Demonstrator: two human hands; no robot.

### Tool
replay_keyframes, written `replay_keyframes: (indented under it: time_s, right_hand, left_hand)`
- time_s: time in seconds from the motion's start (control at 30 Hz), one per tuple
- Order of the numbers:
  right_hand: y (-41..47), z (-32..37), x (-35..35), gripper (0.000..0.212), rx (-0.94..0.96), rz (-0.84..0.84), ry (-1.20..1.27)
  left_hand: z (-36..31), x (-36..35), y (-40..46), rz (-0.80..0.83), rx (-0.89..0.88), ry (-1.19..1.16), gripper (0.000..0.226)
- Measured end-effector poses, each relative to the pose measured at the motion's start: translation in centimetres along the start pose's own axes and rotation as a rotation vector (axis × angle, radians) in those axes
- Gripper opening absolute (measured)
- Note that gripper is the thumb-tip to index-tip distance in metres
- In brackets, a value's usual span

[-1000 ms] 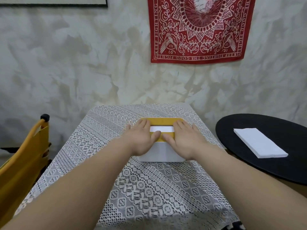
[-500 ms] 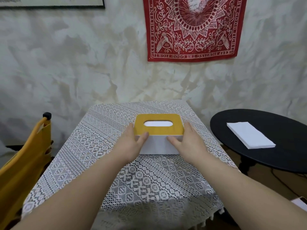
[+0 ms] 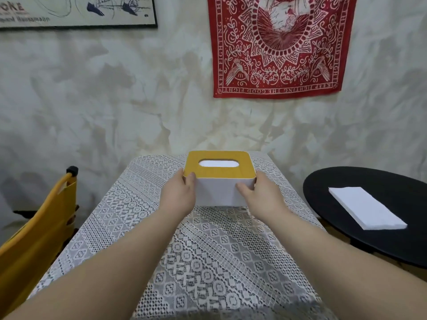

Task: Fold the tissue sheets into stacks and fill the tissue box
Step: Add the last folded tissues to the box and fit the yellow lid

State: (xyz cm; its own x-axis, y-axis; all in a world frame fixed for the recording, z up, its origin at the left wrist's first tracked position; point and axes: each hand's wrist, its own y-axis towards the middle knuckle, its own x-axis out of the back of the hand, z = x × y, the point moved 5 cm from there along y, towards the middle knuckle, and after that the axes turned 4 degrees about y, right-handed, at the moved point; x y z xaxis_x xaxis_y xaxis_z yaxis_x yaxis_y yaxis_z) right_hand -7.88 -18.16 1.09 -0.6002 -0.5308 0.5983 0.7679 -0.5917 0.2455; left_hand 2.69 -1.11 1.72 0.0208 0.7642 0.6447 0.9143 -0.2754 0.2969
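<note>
Head view: both hands, left (image 3: 179, 195) and right (image 3: 262, 196), now grip the tissue box (image 3: 219, 181) sides, no longer its lid.

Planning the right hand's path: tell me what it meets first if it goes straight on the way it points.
The right hand already grips the tissue box, so it would press into the box's right side at once. Beyond the box, likely the wall; depth is unclear.
</note>
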Motion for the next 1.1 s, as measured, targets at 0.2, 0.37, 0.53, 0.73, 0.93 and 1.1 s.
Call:
replay_keyframes:
  time_s: [0.2,0.37,0.53,0.73,0.93,1.1]
  right_hand:
    - [10.7,-0.7,-3.1,0.034,-0.001,-0.045,0.069]
    - [17.4,-0.6,-5.3,0.037,-0.046,-0.019,0.122]
    - [21.4,0.2,-5.6,0.04,-0.161,0.044,0.119]
    - [25.6,-0.4,-7.1,0.054,-0.227,0.128,0.086]
    - [27.6,-1.3,-9.0,0.06,-0.284,0.17,0.136]
    - [28.7,-2.3,-10.2,0.056,-0.304,0.188,0.137]
  left_hand:
    - [1.0,-3.7,10.6,0.001,0.049,-0.202,0.023]
    - [1.0,-5.3,16.5,-0.009,0.197,-0.423,0.023]
    - [0.3,-6.2,20.7,0.03,0.389,-0.597,0.028]
    - [1.4,-7.9,23.8,0.05,0.559,-0.697,0.037]
    - [2.5,-8.9,25.6,0.038,0.58,-0.658,0.041]
    - [3.5,-9.8,26.6,0.036,0.604,-0.649,0.024]
